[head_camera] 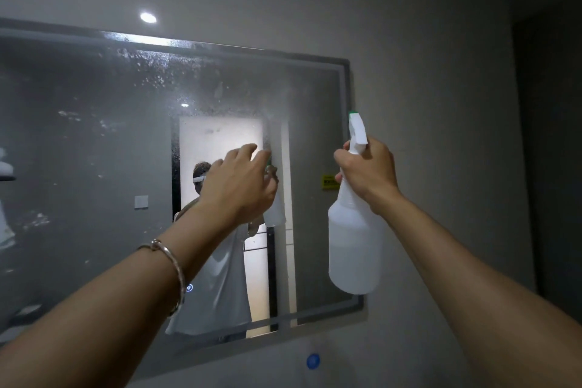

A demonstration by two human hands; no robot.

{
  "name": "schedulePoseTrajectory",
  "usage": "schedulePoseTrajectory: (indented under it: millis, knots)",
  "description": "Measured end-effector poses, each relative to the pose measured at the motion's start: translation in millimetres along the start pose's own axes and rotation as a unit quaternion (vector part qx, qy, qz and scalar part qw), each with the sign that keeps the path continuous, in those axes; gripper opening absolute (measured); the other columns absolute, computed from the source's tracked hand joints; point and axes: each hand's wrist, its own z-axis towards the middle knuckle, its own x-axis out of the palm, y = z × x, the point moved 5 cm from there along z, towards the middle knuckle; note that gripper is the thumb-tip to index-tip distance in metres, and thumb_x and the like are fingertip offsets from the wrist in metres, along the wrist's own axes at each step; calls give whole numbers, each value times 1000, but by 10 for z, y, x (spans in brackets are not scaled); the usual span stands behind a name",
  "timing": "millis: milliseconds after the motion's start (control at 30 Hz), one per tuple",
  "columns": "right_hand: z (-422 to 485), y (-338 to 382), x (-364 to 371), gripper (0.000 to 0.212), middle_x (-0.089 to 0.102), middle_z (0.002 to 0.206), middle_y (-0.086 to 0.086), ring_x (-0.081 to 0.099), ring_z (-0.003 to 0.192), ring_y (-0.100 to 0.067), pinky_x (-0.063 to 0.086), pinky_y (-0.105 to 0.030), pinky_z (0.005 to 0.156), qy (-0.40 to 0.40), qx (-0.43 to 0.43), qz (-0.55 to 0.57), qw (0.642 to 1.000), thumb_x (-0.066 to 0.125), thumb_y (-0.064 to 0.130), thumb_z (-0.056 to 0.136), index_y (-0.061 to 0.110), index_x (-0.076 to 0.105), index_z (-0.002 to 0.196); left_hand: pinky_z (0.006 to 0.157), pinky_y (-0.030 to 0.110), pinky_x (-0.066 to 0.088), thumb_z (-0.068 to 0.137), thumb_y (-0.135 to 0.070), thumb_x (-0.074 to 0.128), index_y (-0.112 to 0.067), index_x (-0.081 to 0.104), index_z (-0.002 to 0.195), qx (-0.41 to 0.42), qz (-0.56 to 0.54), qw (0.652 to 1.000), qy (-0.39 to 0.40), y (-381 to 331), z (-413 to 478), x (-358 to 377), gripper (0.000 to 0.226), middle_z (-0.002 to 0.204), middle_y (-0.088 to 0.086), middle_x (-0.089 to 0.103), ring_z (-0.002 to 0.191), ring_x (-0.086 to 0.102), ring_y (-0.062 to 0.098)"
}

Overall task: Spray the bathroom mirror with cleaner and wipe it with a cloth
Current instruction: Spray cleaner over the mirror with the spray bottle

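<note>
A rectangular wall mirror fills the left and middle of the view. Spray droplets and foam speckle its upper part, and a mist hangs near its upper right. My right hand grips the neck and trigger of a white spray bottle, its green-tipped nozzle pointing up at the mirror's right side. My left hand is raised before the glass with loosely curved fingers and holds nothing; a metal bangle circles its wrist. No cloth is in view.
A person's reflection shows in the mirror before a bright doorway. A yellow label sits at the mirror's right edge, and a blue round sticker is on the wall below. Grey wall extends right to a dark door edge.
</note>
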Motion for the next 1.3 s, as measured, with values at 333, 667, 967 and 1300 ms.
schedulePoseTrajectory:
  millis: [333, 667, 967, 1300]
  knots:
    - [66, -122, -321, 8, 61, 75, -3, 66, 59, -16, 55, -35, 67, -5, 3, -39, 999, 60, 18, 82, 14, 58, 88, 99, 40, 36, 93, -33, 40, -16, 41, 135, 26, -16, 999, -13, -359, 91, 40, 45, 141, 7, 41, 127, 40, 26]
    - [-222, -504, -199, 17, 63, 85, -7, 66, 62, -19, 47, -25, 56, 31, 69, -26, 997, 60, 18, 85, 14, 58, 101, 103, 42, 35, 93, -34, 39, -17, 36, 140, 21, -16, 999, 29, -297, -114, 272, 50, 145, 7, 38, 131, 37, 26]
    - [-530, -591, -17, 19, 61, 79, -5, 63, 64, -18, 54, -35, 68, 19, 99, -29, 995, 60, 20, 88, 27, 48, 76, 105, 41, 33, 94, -34, 39, -17, 37, 139, 27, -23, 998, 57, -178, -407, 393, 48, 144, 6, 37, 132, 36, 25]
    - [-749, -304, 296, 3, 61, 76, -5, 66, 60, -21, 46, -25, 55, 42, 115, -10, 992, 60, 16, 83, 16, 60, 87, 102, 41, 35, 92, -31, 40, -15, 42, 134, 22, -26, 998, 53, 192, -595, 296, 45, 140, 7, 42, 127, 40, 27]
